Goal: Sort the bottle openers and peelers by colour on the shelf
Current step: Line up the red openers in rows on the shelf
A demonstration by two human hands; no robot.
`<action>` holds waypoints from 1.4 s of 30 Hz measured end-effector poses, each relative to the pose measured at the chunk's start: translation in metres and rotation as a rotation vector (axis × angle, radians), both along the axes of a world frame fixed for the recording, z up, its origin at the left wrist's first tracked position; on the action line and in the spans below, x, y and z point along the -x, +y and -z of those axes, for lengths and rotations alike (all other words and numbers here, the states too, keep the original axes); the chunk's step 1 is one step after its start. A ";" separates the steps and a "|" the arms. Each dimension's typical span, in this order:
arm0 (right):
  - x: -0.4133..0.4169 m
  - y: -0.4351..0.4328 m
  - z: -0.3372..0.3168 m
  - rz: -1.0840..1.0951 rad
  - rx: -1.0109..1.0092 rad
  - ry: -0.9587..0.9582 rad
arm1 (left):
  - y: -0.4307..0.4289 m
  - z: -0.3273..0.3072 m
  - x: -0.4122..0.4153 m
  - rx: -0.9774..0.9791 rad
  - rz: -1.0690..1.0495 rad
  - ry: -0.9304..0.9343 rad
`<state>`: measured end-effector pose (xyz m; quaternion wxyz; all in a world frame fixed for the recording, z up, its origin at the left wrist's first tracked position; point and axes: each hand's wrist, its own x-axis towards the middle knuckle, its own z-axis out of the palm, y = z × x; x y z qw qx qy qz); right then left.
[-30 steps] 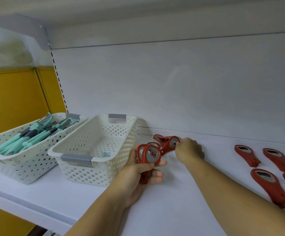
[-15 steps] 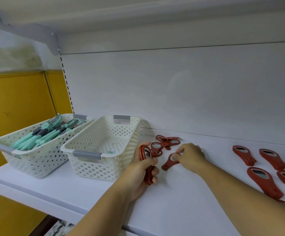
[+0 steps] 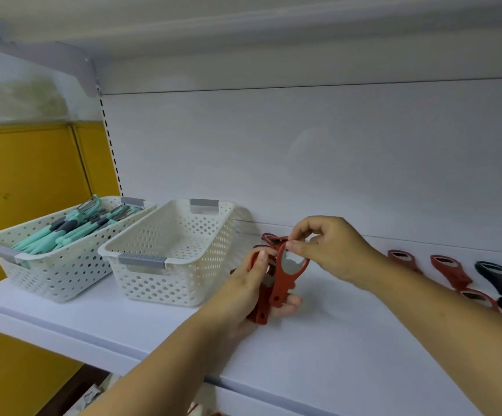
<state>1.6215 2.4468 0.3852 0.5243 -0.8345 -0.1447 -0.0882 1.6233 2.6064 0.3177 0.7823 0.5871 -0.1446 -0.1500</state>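
1. Our left hand (image 3: 243, 291) curls round a stack of red bottle openers (image 3: 260, 314), just right of the empty white basket (image 3: 165, 265).
2. Our right hand (image 3: 330, 250) pinches the top of one more red opener (image 3: 282, 279), whose handle end touches our left fingers.
3. Other red openers (image 3: 450, 271) and dark openers (image 3: 497, 279) lie on the shelf (image 3: 333, 340) to the right.
4. Teal peelers (image 3: 63, 232) fill the far-left basket (image 3: 48, 274).

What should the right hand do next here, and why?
Probably lower the red opener into the left hand's stack and release. The right hand pinches its head, its handle rests against the left fingers, and more red openers lie behind, uncollected.
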 end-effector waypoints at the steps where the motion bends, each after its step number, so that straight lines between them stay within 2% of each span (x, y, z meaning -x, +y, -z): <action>1: 0.002 0.002 0.001 -0.001 0.017 -0.024 | -0.003 -0.001 0.004 -0.038 0.043 -0.039; 5: 0.010 0.003 0.008 -0.004 0.031 0.006 | -0.014 -0.002 0.016 -0.071 0.137 -0.102; 9: 0.015 -0.008 0.021 0.110 0.008 0.021 | -0.020 0.001 0.013 -0.011 0.035 -0.086; 11: 0.017 -0.021 0.027 0.167 0.071 0.066 | -0.023 0.001 0.010 0.018 0.008 -0.081; 14: 0.025 -0.036 0.036 0.063 0.205 0.257 | -0.028 0.000 0.006 0.010 -0.058 -0.089; 16: 0.031 -0.041 0.040 -0.041 0.252 0.332 | -0.033 0.000 0.004 -0.121 -0.132 -0.158; 19: 0.036 -0.042 0.044 -0.107 0.275 0.332 | -0.044 -0.001 0.006 -0.210 -0.138 -0.273; 24: 0.036 -0.041 0.051 -0.134 0.191 0.337 | -0.061 0.005 0.013 -0.292 0.028 -0.411; 27: 0.038 -0.046 0.052 -0.181 0.077 0.361 | -0.058 0.007 0.013 -0.353 0.104 -0.466; 30: 0.040 -0.052 0.052 -0.170 0.084 0.375 | -0.050 0.007 0.012 -0.439 0.164 -0.485; 37: 0.043 -0.056 0.052 -0.089 0.242 0.348 | -0.048 0.003 0.015 -0.371 0.068 -0.456; 42: 0.044 -0.052 0.056 -0.070 0.261 0.345 | -0.046 0.008 0.017 -0.316 0.014 -0.449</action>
